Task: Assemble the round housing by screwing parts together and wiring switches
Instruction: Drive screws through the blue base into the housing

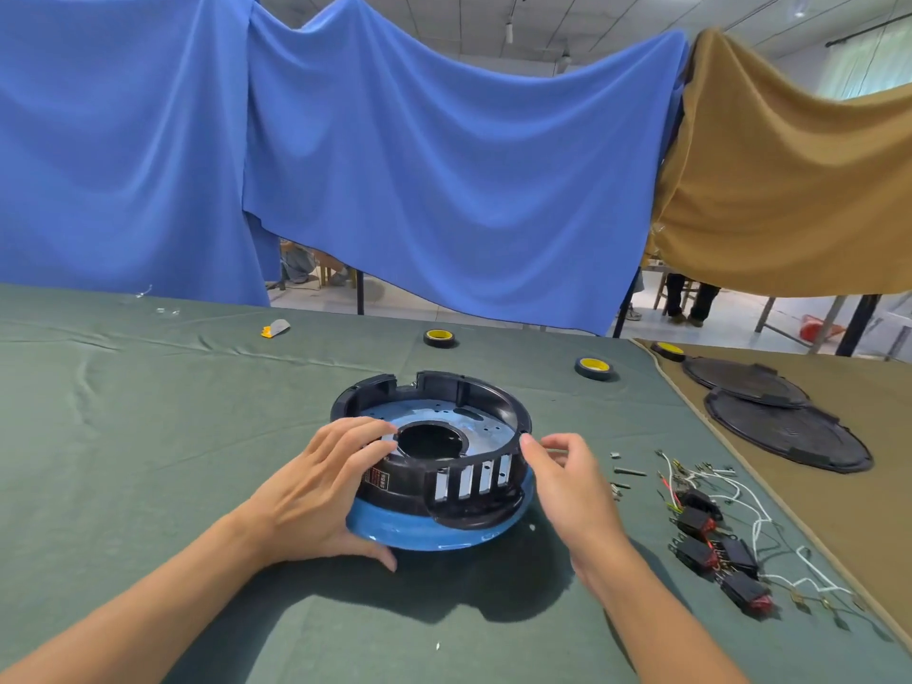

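round housing (464,481): on green surface (148,436), black ring on blue base | left hand (316,491): laid over housing's left rim, fingers extended, thumb at base | right hand (567,481): loosely curled, holding nothing, index tip at housing's right rim | switches (710,550): wired, right of housing, apart

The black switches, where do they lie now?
In the head view, the black switches lie on the green cloth, right of the right hand, near the loose screws.
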A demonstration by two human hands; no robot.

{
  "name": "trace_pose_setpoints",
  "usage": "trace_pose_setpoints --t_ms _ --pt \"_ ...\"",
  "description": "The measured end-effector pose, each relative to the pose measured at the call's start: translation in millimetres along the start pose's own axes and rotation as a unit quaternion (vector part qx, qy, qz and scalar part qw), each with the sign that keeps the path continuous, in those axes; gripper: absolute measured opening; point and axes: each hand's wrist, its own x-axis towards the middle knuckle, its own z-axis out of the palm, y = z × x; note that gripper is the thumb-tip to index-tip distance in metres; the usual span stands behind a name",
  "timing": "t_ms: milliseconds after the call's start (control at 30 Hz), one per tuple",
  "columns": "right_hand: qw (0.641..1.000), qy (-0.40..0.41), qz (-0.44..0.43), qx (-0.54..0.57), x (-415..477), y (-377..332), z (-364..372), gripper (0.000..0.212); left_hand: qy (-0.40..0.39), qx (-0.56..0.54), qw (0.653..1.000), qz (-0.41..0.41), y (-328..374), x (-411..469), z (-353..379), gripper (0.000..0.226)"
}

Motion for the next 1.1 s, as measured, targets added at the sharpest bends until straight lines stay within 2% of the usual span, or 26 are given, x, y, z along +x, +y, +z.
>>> trace_pose_setpoints --t_ms 167,367,533,600,667,767,833,900,967,1033,1100 --pt "0.995 -0.024 0.058 0.074 8 7 13 0.028 -0.043 0.016 0.999 0.003 -5 -4 0 0.100" --pt "0.995 -0.010 0.062 0.076 6 9 15 0.023 -0.057 0.012 0.998 -0.026 -1 -2 -1 0.065" --pt "0.996 -0.001 0.067 0.061 4 4 20 0.019 -0.002 -0.005 0.999 -0.052 30 30 -7 0.046" --pt "0.997 -0.002 0.063 0.052 4 3 20 0.017 -0.013 0.011 0.996 -0.087 51 53 -5 0.039" --pt "0.996 -0.011 0.063 0.063 4 4 19 0.019 -0.062 0.041 0.988 -0.135 72 76 -1 0.039" --pt "0.990 -0.033 0.081 0.109 3 9 11 0.009 -0.147 0.045 0.959 -0.238 89 99 9 0.042" --pt "0.987 -0.059 0.075 0.131 4 10 -4 0.008 -0.172 0.054 0.941 -0.285 91 108 18 0.040" --pt "0.994 -0.052 0.032 0.091 9 11 -26 0.011 -0.197 0.074 0.925 -0.316 94 114 23 0.041" --pt "0.999 -0.006 -0.029 -0.023 19 13 -50 0.012 -0.194 0.093 0.917 -0.335 98 118 27 0.042" --pt "0.982 0.018 -0.072 -0.177 31 17 -71 0.011 -0.167 0.109 0.917 -0.346 102 121 34 0.039" --pt "0.947 0.001 -0.090 -0.308 39 23 -82 0.011 -0.152 0.110 0.918 -0.349 102 123 38 0.037"
